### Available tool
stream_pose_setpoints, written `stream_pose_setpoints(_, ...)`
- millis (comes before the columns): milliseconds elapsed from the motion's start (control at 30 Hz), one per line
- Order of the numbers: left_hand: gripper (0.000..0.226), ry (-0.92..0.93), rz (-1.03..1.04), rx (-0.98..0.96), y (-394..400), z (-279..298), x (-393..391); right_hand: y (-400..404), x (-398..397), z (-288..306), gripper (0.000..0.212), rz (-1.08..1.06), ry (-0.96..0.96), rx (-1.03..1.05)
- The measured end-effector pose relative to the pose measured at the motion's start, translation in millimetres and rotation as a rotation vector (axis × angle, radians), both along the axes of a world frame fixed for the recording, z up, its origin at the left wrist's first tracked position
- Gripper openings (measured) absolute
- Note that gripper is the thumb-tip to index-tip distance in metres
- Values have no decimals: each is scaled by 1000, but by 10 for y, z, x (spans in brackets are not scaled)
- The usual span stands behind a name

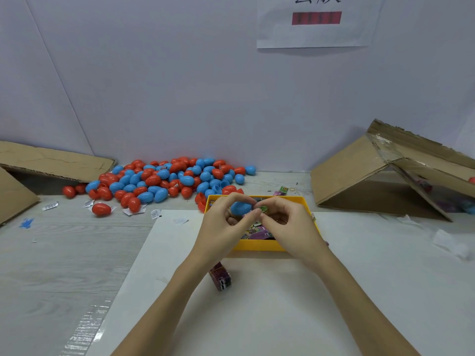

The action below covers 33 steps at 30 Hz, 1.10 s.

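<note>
The person's left forearm (164, 299), on the near left, and right forearm (359, 299), on the near right, are slim and bare from the wrists down to the near edge. The left hand (226, 227) and right hand (290, 224) are bare too, with long, slender fingers; the nails are too blurred to tell.

Packing workbench, heap of plastic eggs (164, 179), torn cardboard cartons (380, 173), wall notice (316, 21)

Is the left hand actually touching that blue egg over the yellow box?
Touching. The head view shows the left hand pinching the blue egg between thumb and fingertips; the right hand pinches a green piece.
</note>
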<state>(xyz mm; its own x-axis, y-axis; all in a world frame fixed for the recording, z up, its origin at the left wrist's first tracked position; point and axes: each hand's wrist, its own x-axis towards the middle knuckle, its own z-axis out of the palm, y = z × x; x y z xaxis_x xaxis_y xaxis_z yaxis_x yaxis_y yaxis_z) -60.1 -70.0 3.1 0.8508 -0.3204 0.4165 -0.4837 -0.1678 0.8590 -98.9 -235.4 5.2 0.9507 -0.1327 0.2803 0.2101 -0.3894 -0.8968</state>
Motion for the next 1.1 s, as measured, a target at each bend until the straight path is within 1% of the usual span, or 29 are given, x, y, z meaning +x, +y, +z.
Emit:
stream_pose_setpoints(67, 15, -58, 43, 30, 12, -18, 23, 10, -2, 8, 19, -9, -9, 35)
stream_pose_setpoints(100, 13, -59, 56, 17, 20, -17, 31, 10, 0, 14, 21, -9, -16, 67)
stream_pose_setpoints(300, 7, 146, -24, -50, 52, 31, 28, -29, 7, 42, 23, 0, -52, 171)
stream_pose_setpoints(433, 11, 269, -13, -181, 30, 62, 15, -13, 6, 60, 20, -32, -43, 410)
stream_pose_setpoints(533, 16, 295, 5, -214, 25, 74, 9, -10, 12, 69, 24, -1, 24, 532)
stream_pose_setpoints(600, 17, 298, 9, -215, 24, 71, 13, -13, 10, 88, 33, 17, 52, 606)
stream_pose_setpoints(667, 15, 295, -5, -209, 26, 65, 12, -20, -1, 114, 39, 28, 68, 631)
stream_pose_setpoints(767, 10, 277, 1, -178, 35, 61, 20, -20, -15, 120, 36, 44, 60, 573)
stream_pose_setpoints(800, 8, 258, 10, -155, 38, 58, 25, -22, -20, 114, 32, 45, 30, 507)
stream_pose_setpoints(900, 7, 128, 22, -18, 45, 49, 31, -26, -29, 98, 16, 42, -88, 188)
stream_pose_setpoints(967, 6, 71, 22, 33, 50, 40, 20, -29, -25, 77, 12, 46, -98, 51)
stream_pose_setpoints(1033, 8, 52, 34, 46, 50, 43, 11, -40, -23, 54, 10, 29, -90, 11)
stream_pose_setpoints(1100, 13, 68, 30, 52, 52, 53, 7, -43, -22, 45, 10, -2, -88, 24)
